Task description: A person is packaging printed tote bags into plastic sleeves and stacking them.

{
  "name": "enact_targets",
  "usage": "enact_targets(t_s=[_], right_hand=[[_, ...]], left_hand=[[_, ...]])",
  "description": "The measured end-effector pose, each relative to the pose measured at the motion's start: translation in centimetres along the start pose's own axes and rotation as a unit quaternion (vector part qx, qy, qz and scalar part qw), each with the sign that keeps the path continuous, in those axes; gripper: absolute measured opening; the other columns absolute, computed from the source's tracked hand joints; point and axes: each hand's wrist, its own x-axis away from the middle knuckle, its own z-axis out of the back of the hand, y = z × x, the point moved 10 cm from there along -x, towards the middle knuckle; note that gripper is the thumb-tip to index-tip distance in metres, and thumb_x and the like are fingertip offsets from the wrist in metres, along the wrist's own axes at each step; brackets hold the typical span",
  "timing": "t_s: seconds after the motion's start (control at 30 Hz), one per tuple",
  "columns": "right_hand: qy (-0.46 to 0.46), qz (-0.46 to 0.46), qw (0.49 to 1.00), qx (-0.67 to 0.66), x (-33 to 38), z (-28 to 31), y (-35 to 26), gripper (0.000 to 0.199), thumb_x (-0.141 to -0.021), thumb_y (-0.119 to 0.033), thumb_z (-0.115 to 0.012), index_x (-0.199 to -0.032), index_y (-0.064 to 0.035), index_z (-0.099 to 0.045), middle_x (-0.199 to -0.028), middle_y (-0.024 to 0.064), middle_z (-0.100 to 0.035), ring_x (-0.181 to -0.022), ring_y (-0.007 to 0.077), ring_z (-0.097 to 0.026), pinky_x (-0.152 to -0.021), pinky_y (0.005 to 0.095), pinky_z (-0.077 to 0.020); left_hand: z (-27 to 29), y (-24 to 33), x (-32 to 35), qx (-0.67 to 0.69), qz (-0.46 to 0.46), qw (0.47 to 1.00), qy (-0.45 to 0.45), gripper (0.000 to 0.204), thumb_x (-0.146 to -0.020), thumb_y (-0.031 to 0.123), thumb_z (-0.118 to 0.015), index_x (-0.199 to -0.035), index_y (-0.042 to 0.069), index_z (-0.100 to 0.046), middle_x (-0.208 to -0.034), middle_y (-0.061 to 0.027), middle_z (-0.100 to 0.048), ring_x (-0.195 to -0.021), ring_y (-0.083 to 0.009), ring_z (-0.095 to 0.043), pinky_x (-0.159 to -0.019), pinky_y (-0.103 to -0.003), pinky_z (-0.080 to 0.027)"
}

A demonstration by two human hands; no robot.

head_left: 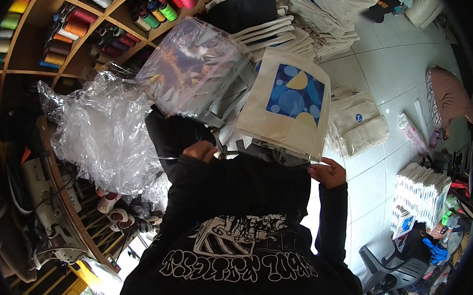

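Observation:
A cream canvas tote bag point(246, 119) with a blue patterned panel point(298, 94) lies in front of me, over grey and clear plastic point(272, 151). My right hand point(329, 173) is at the bag's near right corner, its fingers bent together by the plastic edge. Exactly what they pinch is too small to tell. My left hand point(200, 151) is curled closed left of the bag, beside black cloth point(177, 135); its grip is hidden. Beyond it lies a stack of clear plastic packaging point(192, 67).
A heap of crumpled clear plastic point(103, 132) sits at left, below shelves of thread spools point(72, 29). Folded totes point(359, 123) lie right of the bag, with canvas piles point(325, 22) behind. A white stack point(420, 193) and a grey chair point(390, 268) stand at right.

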Motion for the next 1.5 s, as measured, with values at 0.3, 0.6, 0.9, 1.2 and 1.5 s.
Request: enact_targets(t_s=[0.3,0.6,0.9,1.2,1.5], right_hand=[[-0.018,-0.006,1.000,0.014,-0.4,0.3,0.0,0.032,-0.077,0.001,-0.055,-0.106,0.0103,-0.045,-0.081,0.0227,-0.061,-0.071,0.0264,-0.064,-0.062,0.0299,-0.0545],[-0.107,-0.059,0.992,0.026,-2.5,-0.6,-1.2,0.042,-0.084,-0.016,-0.056,-0.119,0.0022,-0.040,-0.106,0.0149,-0.053,-0.090,0.0268,-0.058,-0.074,0.0417,-0.0530],[-0.084,0.224,0.957,0.162,-4.4,-4.9,-9.0,0.035,-0.078,-0.021,-0.063,-0.102,0.0030,-0.054,-0.088,0.0083,-0.061,-0.079,0.0129,-0.057,-0.070,0.0252,-0.0454],[-0.001,0.437,0.848,0.301,-0.5,-16.6,-16.2,0.030,-0.079,-0.024,-0.060,-0.098,-0.0017,-0.054,-0.078,0.0200,-0.060,-0.075,0.0358,-0.059,-0.064,0.0372,-0.0465],[-0.149,0.498,0.806,0.285,-13.2,-31.3,-16.1,0.029,-0.071,-0.021,-0.062,-0.090,-0.0004,-0.054,-0.078,0.0179,-0.060,-0.078,0.0337,-0.059,-0.067,0.0374,-0.0455]], left_hand=[[8.8,-4.8,1.1,-0.488,0.099,0.863,0.079,0.077,-0.065,0.043,-0.067,-0.128,0.012,-0.036,-0.126,-0.0118,-0.040,-0.122,-0.0304,-0.031,-0.092,-0.059,-0.021],[-8.0,-2.3,-11.6,0.158,0.086,0.984,0.010,0.061,-0.074,0.038,-0.066,-0.115,-0.002,-0.047,-0.103,-0.0201,-0.057,-0.094,-0.0259,-0.056,-0.078,-0.034,-0.044],[-2.6,6.3,-10.1,0.264,-0.036,0.964,-0.011,0.037,-0.074,0.021,-0.069,-0.101,0.001,-0.055,-0.087,-0.0087,-0.063,-0.078,-0.0126,-0.059,-0.070,-0.027,-0.047],[8.7,3.8,-6.0,0.014,-0.077,0.949,0.304,0.032,-0.073,0.015,-0.065,-0.101,0.005,-0.055,-0.087,-0.0205,-0.060,-0.082,-0.0275,-0.061,-0.069,-0.032,-0.047],[15.3,-7.4,-9.4,0.194,-0.031,0.912,0.360,0.037,-0.077,0.018,-0.066,-0.103,-0.002,-0.050,-0.086,-0.0143,-0.062,-0.076,-0.0186,-0.060,-0.067,-0.028,-0.046]])
